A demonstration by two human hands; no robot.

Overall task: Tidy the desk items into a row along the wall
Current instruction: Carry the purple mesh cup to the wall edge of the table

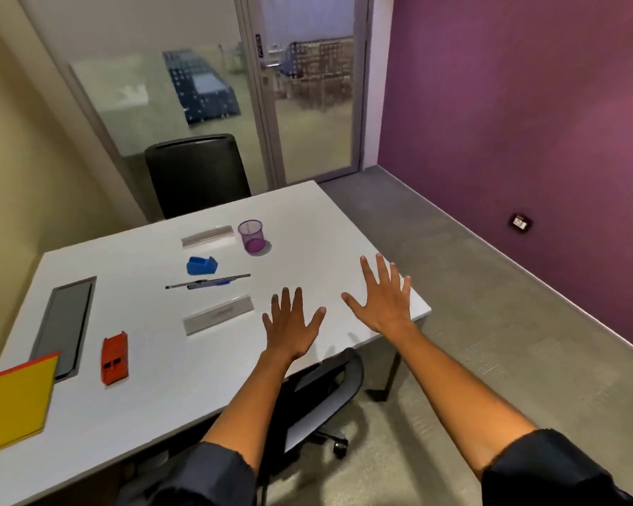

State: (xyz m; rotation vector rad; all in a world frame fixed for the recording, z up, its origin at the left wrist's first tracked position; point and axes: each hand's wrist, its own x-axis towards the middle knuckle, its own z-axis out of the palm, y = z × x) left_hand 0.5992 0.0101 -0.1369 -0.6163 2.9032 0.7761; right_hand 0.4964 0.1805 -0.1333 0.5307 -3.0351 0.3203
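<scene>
Desk items are lying scattered on the white desk point(143, 396), left of and beyond both hands: purple mesh cup point(251, 236), blue tape dispenser point(201, 265), pens point(207, 282), two clear nameplates point(218, 314), orange stapler point(114, 358), yellow folder point(13, 398). Left hand point(292, 327) and right hand point(383, 300) are hovering with fingers spread, holding nothing. A black chair point(198, 175) is standing beyond, before a glass partition.

— We're seeing a white worktop point(307, 220), a purple mesh cup point(251, 236), a blue tape dispenser point(201, 265).
— We're also noticing an orange-red stapler point(114, 357), a yellow folder point(13, 403).
</scene>
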